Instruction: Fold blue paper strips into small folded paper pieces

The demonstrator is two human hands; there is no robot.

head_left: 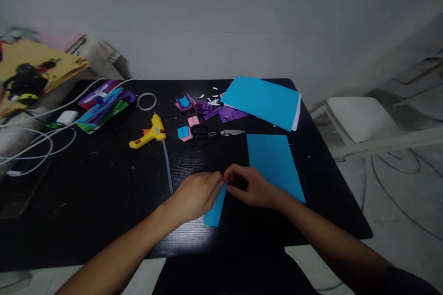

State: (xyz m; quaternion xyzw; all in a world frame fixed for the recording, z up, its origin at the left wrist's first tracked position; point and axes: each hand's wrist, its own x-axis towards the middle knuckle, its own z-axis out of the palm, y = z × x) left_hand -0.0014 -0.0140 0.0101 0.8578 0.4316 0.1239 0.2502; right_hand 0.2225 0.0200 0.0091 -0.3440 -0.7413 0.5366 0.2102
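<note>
Table (104, 203): blk top, visible wood grain, glossy nr the front edge, set agst a plain grey wall (207, 50). Lighting dim. Floor (398, 212) pale, tiled; white chair (356, 120) stood to the R, dark cable on the floor below.

Blue paper strip (215, 214), long, flat, w/ a lengthwise crease, was held over the front-centre of table, upper end btwn both hands. L hand (197, 193): fingers together, clamped on upper part of strip. R hand (254, 186): thumb & index curved in a loop, tips closed on same end.

Smooth rectangular blue sheet (273, 161) lay flat, partly behind R forearm; larger blue sheet (261, 101) lay beyond, white paper showing at its edge. Scissors (224, 133), dark handles, metal blades, lay nr small pink & blue folded pcs (184, 133). Purple paper (231, 114) & white slivers (214, 101) lay farther back. Yellow plastic glue gun (152, 133) lay L of these, nr a round ring (138, 101). Coloured paper bundle (107, 108) was heaped back L, nr white cables (44, 136).
</note>
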